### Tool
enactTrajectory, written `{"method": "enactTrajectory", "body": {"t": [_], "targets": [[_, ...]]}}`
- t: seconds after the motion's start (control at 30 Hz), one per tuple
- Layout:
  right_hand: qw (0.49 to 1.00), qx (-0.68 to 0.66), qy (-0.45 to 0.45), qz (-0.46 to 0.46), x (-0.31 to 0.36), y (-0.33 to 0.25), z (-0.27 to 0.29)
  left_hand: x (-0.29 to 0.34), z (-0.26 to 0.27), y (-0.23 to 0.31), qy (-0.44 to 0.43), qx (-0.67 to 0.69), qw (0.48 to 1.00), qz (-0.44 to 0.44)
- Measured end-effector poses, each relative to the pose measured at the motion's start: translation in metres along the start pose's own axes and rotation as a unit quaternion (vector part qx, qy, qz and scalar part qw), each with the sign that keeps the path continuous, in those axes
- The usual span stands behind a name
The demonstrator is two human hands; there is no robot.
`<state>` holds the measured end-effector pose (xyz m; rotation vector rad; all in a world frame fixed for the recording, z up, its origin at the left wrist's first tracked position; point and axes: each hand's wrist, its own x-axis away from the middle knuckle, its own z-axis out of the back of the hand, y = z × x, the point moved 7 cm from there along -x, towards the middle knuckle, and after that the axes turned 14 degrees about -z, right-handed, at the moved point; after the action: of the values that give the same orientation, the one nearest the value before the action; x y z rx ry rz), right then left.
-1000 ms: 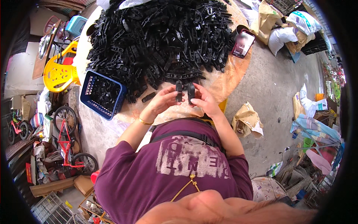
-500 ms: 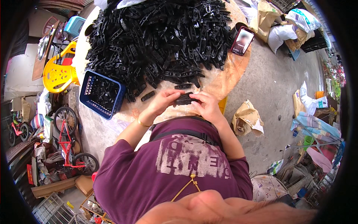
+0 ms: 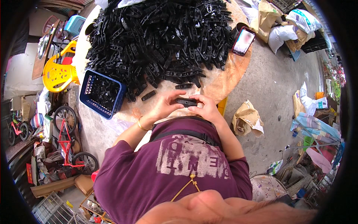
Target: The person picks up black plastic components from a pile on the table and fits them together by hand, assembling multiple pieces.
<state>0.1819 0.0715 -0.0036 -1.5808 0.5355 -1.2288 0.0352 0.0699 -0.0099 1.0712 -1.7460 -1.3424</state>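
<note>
The fingertips of both hands are closed on one small, long black piece (image 3: pixel 187 102), which lies crosswise between them, just in front of the person's waist and over the near edge of the table. The left hand (image 3: pixel 169 105) pinches its left end, index finger on the far side and thumb on the near side; the right hand (image 3: pixel 206 107) grips the right end in much the same way, the fingers curled around it. The middle of the piece shows between the two hands, a dark oblong with rounded ends. A gold bracelet (image 3: pixel 143 124) circles the left wrist. Just beyond the fingers a loose black part (image 3: pixel 184 86) lies on the table, near the lower edge of the heap, and a second stray part (image 3: pixel 148 95) lies slantwise beyond the left hand. Farther out, a large heap (image 3: pixel 160 41) of similar black parts covers most of the round table (image 3: pixel 220 86). To the left of the heap a dark blue basket (image 3: pixel 94 106) holds more black parts, and at the right edge of the table a phone (image 3: pixel 244 41) leans with its screen lit. Beyond the table stand a yellow chair (image 3: pixel 59 74) at left and, on the floor at right, a crumpled brown paper bag (image 3: pixel 246 119).
</note>
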Motion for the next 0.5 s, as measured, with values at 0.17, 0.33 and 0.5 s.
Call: {"method": "enactTrajectory", "body": {"t": [0.17, 0.33, 0.5], "targets": [[0.998, 0.005, 0.051, 0.034, 0.009, 0.021, 0.012, 0.000, -0.015, -0.010, -0.044, -0.011, 0.999, 0.012], [0.955, 0.265, 0.050, -0.122, 0.036, 0.027, 0.046, -0.019, -0.024, -0.025, -0.098, -0.172, 0.980, 0.013], [0.878, 0.447, 0.119, -0.124, 0.041, 0.058, 0.064, -0.088, 0.055, 0.001, 0.088, -0.519, 0.826, -0.203]]}}
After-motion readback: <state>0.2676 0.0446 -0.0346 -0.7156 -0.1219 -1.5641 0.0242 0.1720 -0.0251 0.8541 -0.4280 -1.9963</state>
